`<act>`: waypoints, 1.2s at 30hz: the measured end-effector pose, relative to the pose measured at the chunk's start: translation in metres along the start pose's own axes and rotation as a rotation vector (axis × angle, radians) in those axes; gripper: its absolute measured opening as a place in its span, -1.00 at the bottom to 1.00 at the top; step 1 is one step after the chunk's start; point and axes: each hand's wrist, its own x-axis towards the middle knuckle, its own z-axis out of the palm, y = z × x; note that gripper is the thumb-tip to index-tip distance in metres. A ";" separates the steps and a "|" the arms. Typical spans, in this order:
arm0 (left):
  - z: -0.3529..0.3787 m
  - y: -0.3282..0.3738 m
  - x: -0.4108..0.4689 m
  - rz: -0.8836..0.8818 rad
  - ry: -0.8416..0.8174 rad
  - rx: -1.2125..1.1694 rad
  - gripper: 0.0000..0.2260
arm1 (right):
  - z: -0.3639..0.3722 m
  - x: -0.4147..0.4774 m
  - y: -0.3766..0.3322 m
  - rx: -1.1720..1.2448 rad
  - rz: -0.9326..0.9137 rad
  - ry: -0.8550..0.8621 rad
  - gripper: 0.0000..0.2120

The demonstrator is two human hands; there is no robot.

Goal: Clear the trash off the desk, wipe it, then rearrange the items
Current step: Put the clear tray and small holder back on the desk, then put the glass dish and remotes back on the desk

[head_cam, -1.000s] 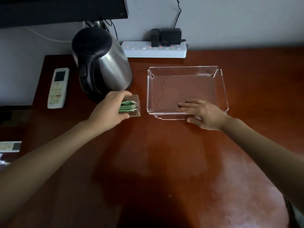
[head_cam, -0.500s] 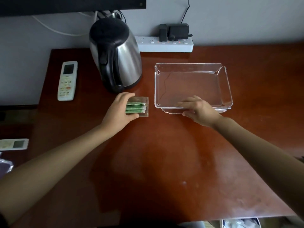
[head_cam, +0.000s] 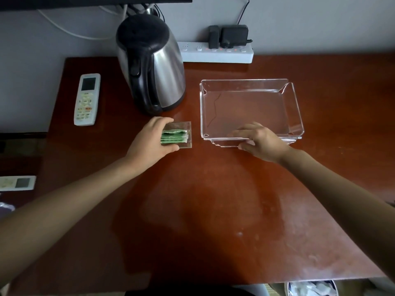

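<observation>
A small clear box [head_cam: 185, 135] holding green sachets [head_cam: 173, 136] sits on the reddish-brown desk [head_cam: 203, 199], just in front of the steel kettle [head_cam: 150, 63]. My left hand [head_cam: 152, 141] grips the box from its left side. A clear acrylic tray [head_cam: 251, 107] lies to the right with nothing in it. My right hand [head_cam: 259, 141] holds the tray's near rim, fingers over the edge and thumb under it.
A white remote [head_cam: 87, 99] lies at the desk's left. A white power strip [head_cam: 218, 53] with black adapters runs along the wall. A dark screen edge hangs at top left. A bin [head_cam: 310, 288] with crumpled paper shows below the desk's front edge.
Both hands keep their hold on the box and the tray. The view has shifted back and right, showing more of the desk front and the bin.
</observation>
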 end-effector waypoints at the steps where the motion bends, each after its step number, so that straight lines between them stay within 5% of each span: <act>1: -0.001 0.001 -0.001 0.004 -0.011 0.032 -0.37 | 0.000 0.000 -0.001 -0.031 -0.011 0.008 -0.63; 10: -0.026 0.004 -0.038 0.272 0.019 0.396 -0.53 | 0.023 -0.019 -0.079 -0.333 -0.109 0.192 -0.68; 27: -0.111 -0.125 -0.222 0.465 -0.522 0.326 -0.53 | 0.205 -0.051 -0.389 -0.293 0.602 0.273 -0.74; 36: -0.152 -0.207 -0.310 0.624 -0.590 0.441 -0.53 | 0.276 -0.058 -0.523 -0.255 0.767 0.239 -0.64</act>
